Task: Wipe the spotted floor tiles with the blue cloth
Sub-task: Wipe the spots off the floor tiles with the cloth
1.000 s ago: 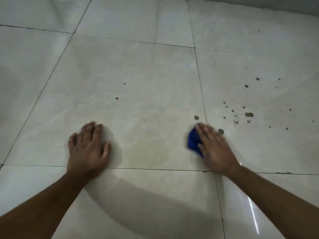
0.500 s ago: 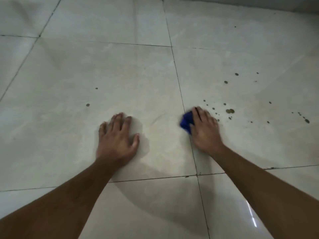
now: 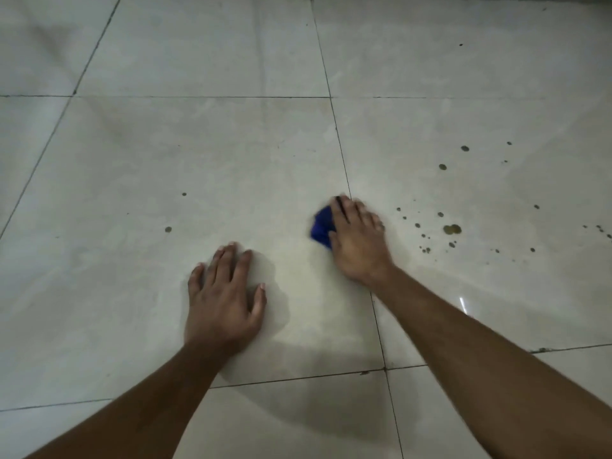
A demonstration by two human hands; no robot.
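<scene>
Pale glossy floor tiles (image 3: 205, 154) crossed by dark grout lines. Left hand (image 3: 223, 301) flat on the central tile, fingers straight and spread, holding nothing. Right hand (image 3: 359, 241) pressing down on the blue cloth (image 3: 322, 228) at the grout line, fingers seemingly flat over it, though blurred. Dark spots (image 3: 452, 229) scattered just right of that hand.

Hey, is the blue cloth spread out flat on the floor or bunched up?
Bunched up. Only a small crumpled wad of the blue cloth shows, beside and under the right hand, which presses it to the floor tile.
</scene>
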